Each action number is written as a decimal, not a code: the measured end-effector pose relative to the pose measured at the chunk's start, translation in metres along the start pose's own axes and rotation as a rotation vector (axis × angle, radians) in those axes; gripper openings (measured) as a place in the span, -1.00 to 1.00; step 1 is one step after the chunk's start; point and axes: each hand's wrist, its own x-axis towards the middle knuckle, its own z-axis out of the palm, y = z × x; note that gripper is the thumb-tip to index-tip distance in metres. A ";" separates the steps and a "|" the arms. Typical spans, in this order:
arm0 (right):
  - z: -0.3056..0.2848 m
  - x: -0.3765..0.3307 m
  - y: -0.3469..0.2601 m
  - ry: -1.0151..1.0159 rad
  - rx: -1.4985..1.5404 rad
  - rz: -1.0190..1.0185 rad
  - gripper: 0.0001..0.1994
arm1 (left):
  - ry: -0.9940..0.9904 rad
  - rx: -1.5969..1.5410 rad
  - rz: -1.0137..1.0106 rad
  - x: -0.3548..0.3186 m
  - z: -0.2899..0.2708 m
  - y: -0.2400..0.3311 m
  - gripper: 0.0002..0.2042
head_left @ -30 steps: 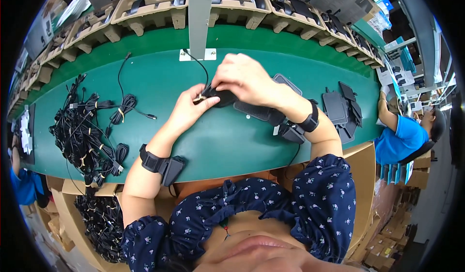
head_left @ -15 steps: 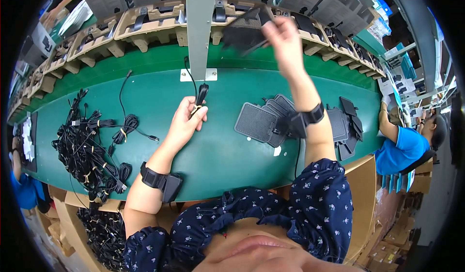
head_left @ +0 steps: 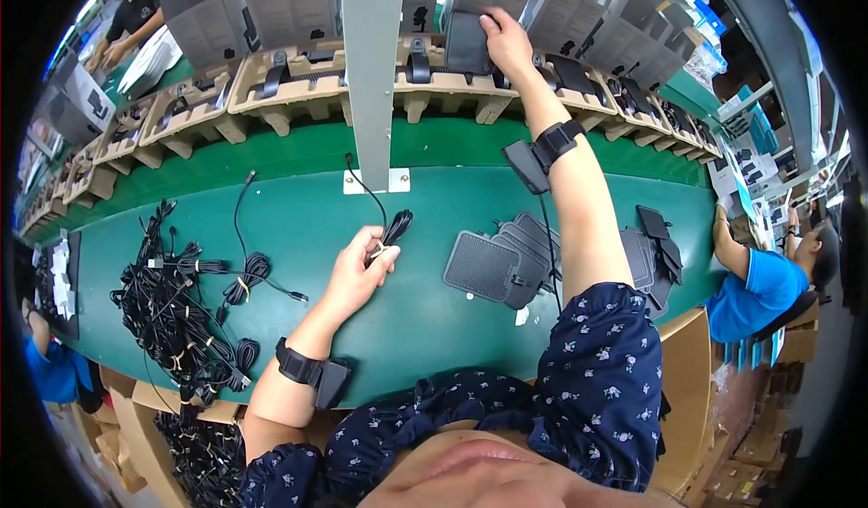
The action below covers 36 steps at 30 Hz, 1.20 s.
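My left hand [head_left: 360,271] rests on the green table [head_left: 298,219] and pinches a coiled black cable [head_left: 394,229] whose loose end runs up toward a grey post [head_left: 372,65]. My right hand [head_left: 506,45] is stretched far forward, fingers pressing a flat black pad [head_left: 467,43] into a brown pulp tray [head_left: 452,85] on the back row. Both wrists carry black bands with small boxes.
A stack of several black square pads [head_left: 495,266] lies right of my left hand. More dark pads [head_left: 653,248] sit further right. A heap of bundled black cables [head_left: 176,314] fills the left side. A person in blue [head_left: 755,291] works at right. Cardboard boxes stand below the table edge.
My right hand has carried the black pad from the table centre up and forward to the tray row. My left hand stayed on the table, holding the coiled cable.
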 end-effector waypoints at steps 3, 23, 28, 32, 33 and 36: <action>0.013 -0.011 0.012 -0.076 -0.318 -0.089 -0.71 | 0.002 0.003 -0.016 0.000 0.001 0.000 -0.76; -0.062 -0.226 -0.151 -0.561 -0.056 -1.057 -0.44 | -0.011 -0.079 0.103 -0.014 0.007 0.026 -0.76; -0.073 -0.239 -0.157 -0.605 -0.247 -0.969 -0.55 | -0.385 -0.219 0.051 -0.015 -0.010 0.023 -0.78; -0.076 -0.224 -0.151 -0.580 -0.440 -0.735 -0.80 | 0.135 -0.069 0.399 -0.017 -0.006 0.036 -0.64; -0.072 -0.216 -0.147 -0.485 -0.291 -0.629 -0.80 | 0.225 -0.136 0.442 -0.014 -0.013 0.038 -0.59; -0.073 -0.207 -0.156 -0.387 -0.005 -0.419 -0.76 | 0.289 -0.219 0.496 -0.017 -0.015 0.044 -0.49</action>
